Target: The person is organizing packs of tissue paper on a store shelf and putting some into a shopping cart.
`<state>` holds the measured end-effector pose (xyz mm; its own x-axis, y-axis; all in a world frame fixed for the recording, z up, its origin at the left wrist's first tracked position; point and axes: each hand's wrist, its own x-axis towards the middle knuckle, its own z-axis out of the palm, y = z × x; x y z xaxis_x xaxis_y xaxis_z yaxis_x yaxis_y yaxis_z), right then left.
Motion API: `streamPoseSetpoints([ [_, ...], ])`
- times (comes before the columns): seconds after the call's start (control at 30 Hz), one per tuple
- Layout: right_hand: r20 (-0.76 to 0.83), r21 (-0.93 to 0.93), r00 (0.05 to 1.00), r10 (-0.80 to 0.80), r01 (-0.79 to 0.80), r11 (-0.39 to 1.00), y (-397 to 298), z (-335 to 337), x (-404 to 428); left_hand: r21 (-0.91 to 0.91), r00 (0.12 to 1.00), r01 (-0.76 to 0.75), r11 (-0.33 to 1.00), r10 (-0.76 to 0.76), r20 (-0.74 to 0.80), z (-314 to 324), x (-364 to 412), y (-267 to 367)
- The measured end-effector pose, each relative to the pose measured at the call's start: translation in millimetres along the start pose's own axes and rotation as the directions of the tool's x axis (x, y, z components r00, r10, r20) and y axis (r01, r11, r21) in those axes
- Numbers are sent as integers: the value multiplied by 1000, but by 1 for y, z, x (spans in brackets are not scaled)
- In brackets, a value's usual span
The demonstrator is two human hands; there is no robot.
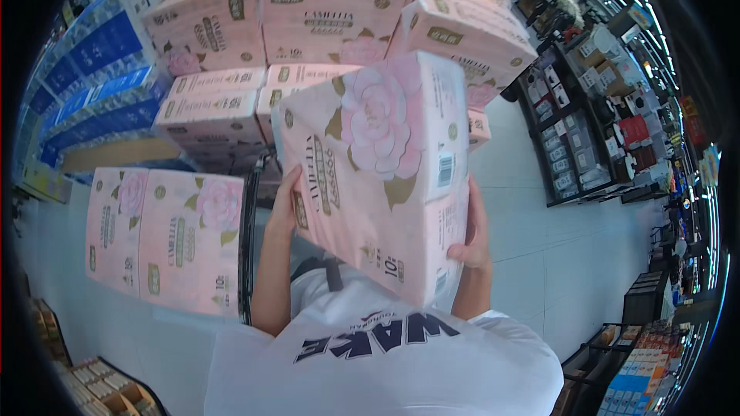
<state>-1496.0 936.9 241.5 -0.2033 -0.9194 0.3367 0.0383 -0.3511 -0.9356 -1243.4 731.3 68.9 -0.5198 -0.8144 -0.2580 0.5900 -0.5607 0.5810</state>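
Observation:
A large pink soft pack of tissues (370,185) with a camellia print is held in front of my chest, tilted. My left hand (285,199) grips its left side, the fingers partly hidden behind it. On the right side my right hand (471,231) holds it, thumb on the pale end face. To the left, similar pink packs (191,237) lie side by side by a black metal rail (250,237). Beyond the held pack rises a stack of pink tissue packs (332,11).
Blue-and-white packs (98,92) are piled at the far left. A black display shelf (569,133) with boxed goods stands at the right over a pale tiled floor (520,254). Wooden bins (110,387) are at lower left, and another shelf (595,352) is at lower right.

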Motion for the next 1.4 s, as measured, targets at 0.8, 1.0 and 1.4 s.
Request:
streamPoseSetpoints([
  [0.8, -520, 599, 664, 538, -166, 783, 128, -135, -109, 733, 892, -434, 524, 139, 430, 80, -62, 4],
  [1.0, -265, 565, 686, 677, -459, 686, 127, -116, -26, 632, 909, -408, 659, 355, 216, 48, -81, 20],
  [1.4, 360, 258, 826, 434, -535, 804, 170, -33, 78, 214, 650, -595, 775, 621, -438, -47, -249, 55],
])
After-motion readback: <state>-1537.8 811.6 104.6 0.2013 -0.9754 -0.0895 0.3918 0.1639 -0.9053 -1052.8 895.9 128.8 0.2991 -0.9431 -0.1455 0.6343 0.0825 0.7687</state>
